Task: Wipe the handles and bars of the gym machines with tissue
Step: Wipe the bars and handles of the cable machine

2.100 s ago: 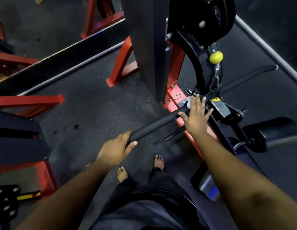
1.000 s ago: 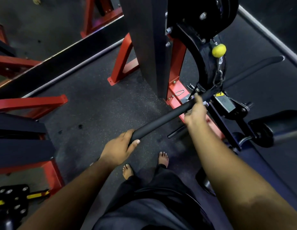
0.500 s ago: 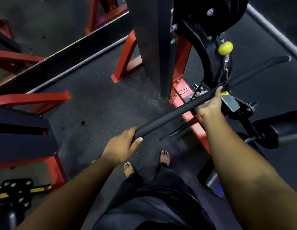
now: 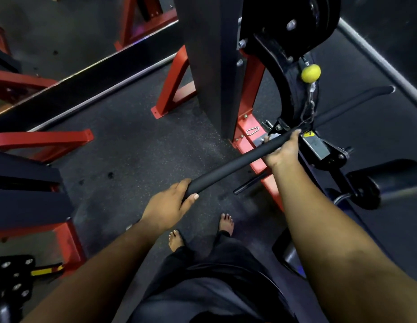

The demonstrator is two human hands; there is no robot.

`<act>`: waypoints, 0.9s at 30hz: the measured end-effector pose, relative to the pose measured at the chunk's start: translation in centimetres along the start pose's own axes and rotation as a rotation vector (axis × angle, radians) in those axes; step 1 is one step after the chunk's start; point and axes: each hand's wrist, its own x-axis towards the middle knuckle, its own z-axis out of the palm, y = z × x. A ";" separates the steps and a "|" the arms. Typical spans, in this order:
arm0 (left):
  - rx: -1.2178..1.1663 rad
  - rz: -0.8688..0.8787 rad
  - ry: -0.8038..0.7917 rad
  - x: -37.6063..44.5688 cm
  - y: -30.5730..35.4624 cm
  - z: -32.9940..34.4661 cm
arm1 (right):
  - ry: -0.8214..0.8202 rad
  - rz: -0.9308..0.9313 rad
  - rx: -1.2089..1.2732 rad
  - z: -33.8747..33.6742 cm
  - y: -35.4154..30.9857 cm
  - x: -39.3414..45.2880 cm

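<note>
Matt black foam bar [image 4: 226, 170], glossy red painted metal frame [image 4: 249, 89], speckled rubber floor [image 4: 137, 145].

Dark speckled rubber floor [image 4: 142, 150]; red steel frames [image 4: 172, 85]; dim light.

Left of the bar [image 4: 228, 167] I have bare floor [image 4: 137, 145] to swing through. Beyond my right hand [image 4: 283, 151], the chain [image 4: 307, 108], black bracket [image 4: 282, 66] and red upright [image 4: 251, 94] crowd the bar's middle; a padded roller [image 4: 384, 180] blocks the right.
</note>
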 end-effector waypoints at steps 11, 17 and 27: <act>0.001 0.009 -0.016 0.3 -0.3 -0.3 | 0.053 -0.084 -0.093 0.0 2.9 -1.5; 0.006 0.007 -0.025 0.3 -0.4 0.0 | -0.012 -0.663 -1.051 -2.9 8.1 -2.8; 0.019 0.025 -0.033 0.3 -0.5 -0.1 | -0.206 -1.020 -1.885 -5.1 0.9 -0.6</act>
